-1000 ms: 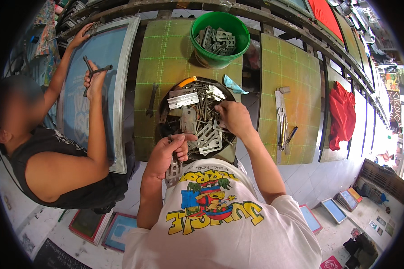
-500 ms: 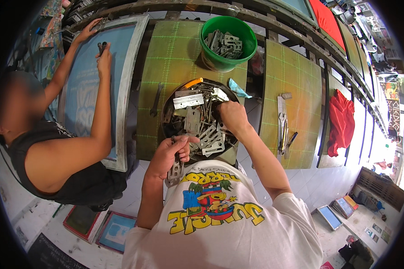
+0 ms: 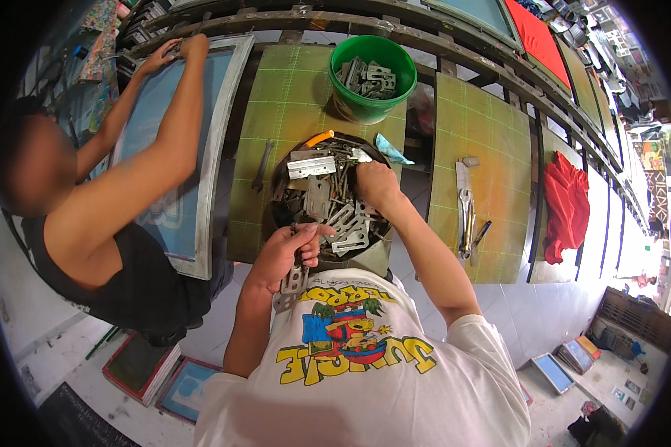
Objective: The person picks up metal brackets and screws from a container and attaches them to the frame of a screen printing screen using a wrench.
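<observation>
A round dark pan (image 3: pixel 279 211) full of loose metal parts stands before me on a green board. My left hand (image 3: pixel 285 252) is closed round slotted metal brackets (image 3: pixel 296 279) that hang below it, at the pan's near left edge. At the pan's right side my right hand (image 3: pixel 378 184) reaches in among the pieces, fingers curled down; whatever they grip is hidden. Between my hands lie more slotted brackets (image 3: pixel 349 237), bolts and flat plates. A pale metal angle piece (image 3: pixel 311 167) rests on top towards the far left, and an orange handle (image 3: pixel 320 138) sticks out at the far rim.
Behind the pan stands a green bucket (image 3: pixel 373 108) with more brackets. A spanner (image 3: pixel 262 165) lies left of the pan, a blue cloth (image 3: pixel 392 150) right of it. More spanners (image 3: pixel 466 216) lie on the right board. At left, a co-worker (image 3: pixel 119 238) handles a framed screen (image 3: pixel 201 171).
My right hand has shifted slightly within the pan, while my left keeps its hold on the brackets. The co-worker's nearer hand has moved up to the screen's far edge.
</observation>
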The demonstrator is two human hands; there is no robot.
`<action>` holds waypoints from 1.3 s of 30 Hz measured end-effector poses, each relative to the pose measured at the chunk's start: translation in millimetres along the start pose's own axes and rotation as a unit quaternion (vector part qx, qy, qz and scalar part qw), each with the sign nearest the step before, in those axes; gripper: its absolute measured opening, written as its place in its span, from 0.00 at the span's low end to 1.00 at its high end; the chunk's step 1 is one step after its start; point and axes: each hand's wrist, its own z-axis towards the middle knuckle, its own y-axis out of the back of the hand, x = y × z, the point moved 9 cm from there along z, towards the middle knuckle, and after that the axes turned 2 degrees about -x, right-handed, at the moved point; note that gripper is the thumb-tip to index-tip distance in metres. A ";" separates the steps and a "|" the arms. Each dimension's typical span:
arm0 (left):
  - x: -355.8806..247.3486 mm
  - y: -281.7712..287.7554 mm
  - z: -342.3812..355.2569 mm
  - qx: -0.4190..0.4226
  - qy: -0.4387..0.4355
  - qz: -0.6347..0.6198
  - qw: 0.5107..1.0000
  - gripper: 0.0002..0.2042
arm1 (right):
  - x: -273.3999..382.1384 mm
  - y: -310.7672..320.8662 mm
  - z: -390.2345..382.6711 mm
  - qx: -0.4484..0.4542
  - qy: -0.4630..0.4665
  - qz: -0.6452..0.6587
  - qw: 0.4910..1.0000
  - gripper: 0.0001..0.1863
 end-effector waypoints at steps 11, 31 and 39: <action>26.0 -6.3 -24.4 0.036 -0.031 -0.209 0.977 0.19 | -12.5 32.0 -76.6 0.149 -0.052 0.880 0.448 0.06; 136.2 -3.3 -166.4 0.009 -0.247 -0.348 0.904 0.29 | 163.3 -22.6 -236.0 0.369 -0.055 0.895 0.246 0.32; 273.2 90.1 -380.5 -0.126 -0.400 -0.364 0.831 0.30 | 364.5 -131.7 -404.7 0.570 -0.039 0.780 0.255 0.32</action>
